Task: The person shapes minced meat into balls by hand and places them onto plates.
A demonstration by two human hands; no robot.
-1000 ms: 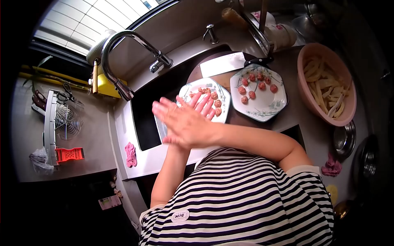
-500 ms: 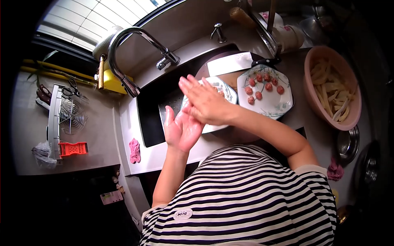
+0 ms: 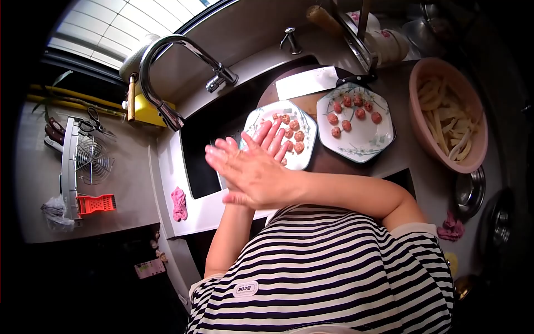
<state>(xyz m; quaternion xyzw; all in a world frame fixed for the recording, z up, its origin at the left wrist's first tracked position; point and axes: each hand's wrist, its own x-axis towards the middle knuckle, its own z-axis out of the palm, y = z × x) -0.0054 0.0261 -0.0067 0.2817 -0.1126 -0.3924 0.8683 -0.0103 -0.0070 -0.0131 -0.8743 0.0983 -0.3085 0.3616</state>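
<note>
My right hand [image 3: 250,175] lies flat across my left hand [image 3: 271,142], palm against palm, with the fingers of both stretched out. Whatever may be between the palms is hidden. Just beyond them is a patterned plate [image 3: 305,114] holding several small raw meatballs [image 3: 299,136], partly covered by my fingers. A second patterned plate [image 3: 361,136] to the right bears several more meatballs [image 3: 360,114]. Behind the plates, a cleaver [image 3: 306,82] with a black handle rests on a round board.
The sink [image 3: 203,161] with a curved faucet [image 3: 161,67] is at left. A pink basin [image 3: 414,106] of pale strips stands at right. Scissors [image 3: 92,122], a red grater [image 3: 95,204] and a wire rack [image 3: 93,158] sit on the left counter. A pink cloth [image 3: 178,204] lies by the sink.
My right hand has slid down and left over the left palm. The left fingers now point up and right, and more of the near plate's meatballs show.
</note>
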